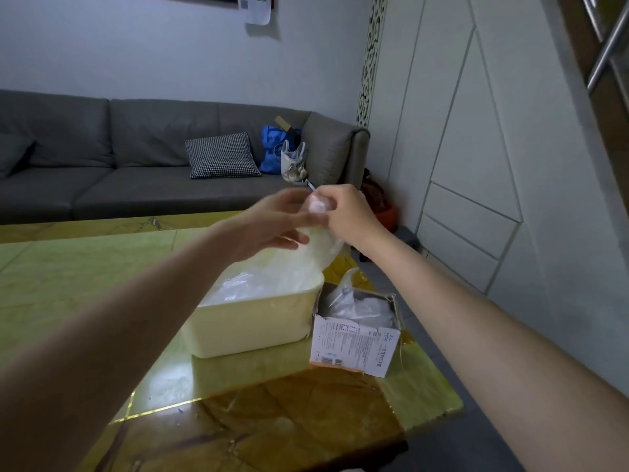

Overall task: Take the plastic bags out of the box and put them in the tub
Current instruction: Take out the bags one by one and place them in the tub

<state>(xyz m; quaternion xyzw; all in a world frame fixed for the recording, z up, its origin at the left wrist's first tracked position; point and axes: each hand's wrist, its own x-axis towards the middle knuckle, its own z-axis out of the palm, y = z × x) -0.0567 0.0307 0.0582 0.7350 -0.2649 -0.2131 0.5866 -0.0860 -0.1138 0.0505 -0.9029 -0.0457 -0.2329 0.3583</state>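
Fingers of the right hand (343, 212) are pinched shut on the bunched top of a thin translucent white plastic bag (318, 247), just above centre of the frame; the fingers of the left hand (272, 223) are loosely curled, thumb and forefinger meeting the same bunch from the left, though motion blur leaves their exact grip uncertain. The bag hangs from this joint hold with its lower end trailing into the cream rectangular plastic tub (252, 325), probably so that it can be gathered or lowered over the opening without spilling onto the counter. Both forearms reach forward and converge, wrists raised above the tub's far right corner. The tub, at centre, already contains a heap of similar crumpled bags (258, 284). Immediately to its right, nearly touching, stands the small open white printed cardboard box (357, 345), in which more bags remain; the task appears partly done. Both rest on the glossy yellow-green stone-patterned counter (85, 274).
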